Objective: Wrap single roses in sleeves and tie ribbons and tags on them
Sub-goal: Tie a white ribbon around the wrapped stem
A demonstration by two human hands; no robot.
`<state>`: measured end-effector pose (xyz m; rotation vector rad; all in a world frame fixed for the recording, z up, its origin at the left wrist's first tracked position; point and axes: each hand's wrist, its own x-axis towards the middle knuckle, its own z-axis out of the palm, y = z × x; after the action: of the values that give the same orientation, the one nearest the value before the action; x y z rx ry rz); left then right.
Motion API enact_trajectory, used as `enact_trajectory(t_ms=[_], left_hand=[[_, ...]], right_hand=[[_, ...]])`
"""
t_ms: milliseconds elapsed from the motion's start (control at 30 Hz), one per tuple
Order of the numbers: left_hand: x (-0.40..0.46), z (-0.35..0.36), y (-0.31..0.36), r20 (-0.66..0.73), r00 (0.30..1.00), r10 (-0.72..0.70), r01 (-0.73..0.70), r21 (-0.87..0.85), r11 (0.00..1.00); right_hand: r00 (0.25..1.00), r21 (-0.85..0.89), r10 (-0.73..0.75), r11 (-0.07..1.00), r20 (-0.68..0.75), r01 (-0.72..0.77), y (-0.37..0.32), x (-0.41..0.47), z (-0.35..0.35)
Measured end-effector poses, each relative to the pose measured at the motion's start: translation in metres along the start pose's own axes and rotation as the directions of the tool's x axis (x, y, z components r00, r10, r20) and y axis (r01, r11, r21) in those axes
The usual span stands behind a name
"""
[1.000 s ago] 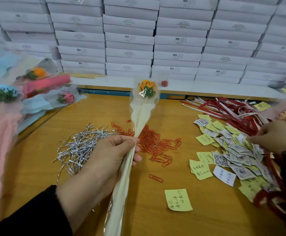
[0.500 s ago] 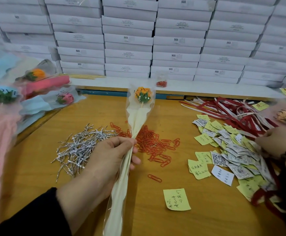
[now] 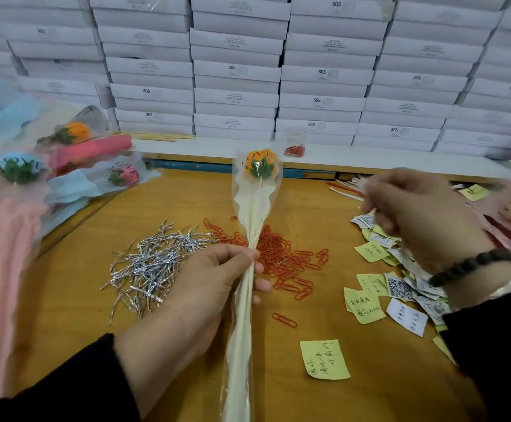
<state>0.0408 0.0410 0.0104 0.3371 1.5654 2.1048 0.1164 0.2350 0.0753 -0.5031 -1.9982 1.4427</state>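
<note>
the orange rose with green leaves [image 3: 260,166], wrapped in a clear and cream cellophane sleeve [image 3: 248,269], stands upright over the middle of the yellow wooden table [image 3: 187,202], its head toward the far edge. our left hand [image 3: 205,284] pinches the sleeve's narrow neck, thumb on top, fingers curled round the gathered stem. our right hand [image 3: 415,217] hovers blurred above the right side, fingers drawn together on something thin and pale; we cannot tell what it is. beneath it lies a pile of yellow sticky notes and white printed paper tags [image 3: 400,284], with one yellow note [image 3: 324,359] apart, nearer us. behind the left hand sits a scatter of orange paper clips [image 3: 287,263], and to its left a heap of silver twist ties [image 3: 153,266]. finished sleeved roses [image 3: 65,159] lie at far left. stacked white cardboard boxes [image 3: 236,71] fill the far wall.
</note>
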Motion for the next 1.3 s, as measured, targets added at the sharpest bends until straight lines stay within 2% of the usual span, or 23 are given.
enact_trajectory(t_ms=[133,267,367,533,733,900,967,1067,1167,1300], left_hand=[[-0.001,0.001,0.0,0.042,0.999,-0.003,0.003,-0.014,1.0],[-0.002,0.002,0.001,0.095,0.995,-0.03,0.032,-0.021,0.999],[-0.001,0.001,0.002,0.073,0.997,-0.025,0.03,-0.058,0.998],[0.0,0.0,0.002,0.041,0.999,-0.019,0.023,-0.091,0.996],[0.0,0.0,0.006,0.013,0.999,-0.03,0.031,-0.084,0.996],[-0.003,0.003,0.005,0.067,0.996,-0.051,0.055,-0.064,0.996],[-0.005,0.005,0.002,0.095,0.993,-0.063,0.068,-0.048,0.996],[-0.005,0.005,0.002,0.069,0.996,-0.059,0.062,-0.042,0.997],[-0.003,0.004,0.005,0.02,0.999,-0.031,0.032,-0.055,0.998],[0.001,0.0,0.008,-0.059,0.998,-0.008,0.006,-0.032,0.999]], right_hand=[[0.956,-0.051,0.08,0.996,0.281,-0.069,0.006,-0.017,0.042],[0.879,-0.122,0.159,0.986,0.448,-0.117,0.017,-0.031,0.068],[0.87,-0.128,0.149,0.987,0.47,-0.099,0.019,-0.032,0.071],[0.838,-0.065,0.179,0.983,0.515,-0.17,0.019,-0.035,0.073],[0.835,-0.114,0.206,0.978,0.51,-0.172,0.025,-0.036,0.076],[0.906,-0.122,0.122,0.989,0.406,-0.079,0.028,-0.033,0.074],[0.916,-0.153,0.083,0.988,0.392,-0.024,0.03,-0.033,0.074],[0.914,-0.126,0.075,0.992,0.398,-0.027,0.03,-0.034,0.075],[0.888,-0.114,0.11,0.991,0.446,-0.066,0.028,-0.034,0.074],[0.773,-0.207,0.189,0.975,0.606,-0.076,0.019,-0.026,0.055]])
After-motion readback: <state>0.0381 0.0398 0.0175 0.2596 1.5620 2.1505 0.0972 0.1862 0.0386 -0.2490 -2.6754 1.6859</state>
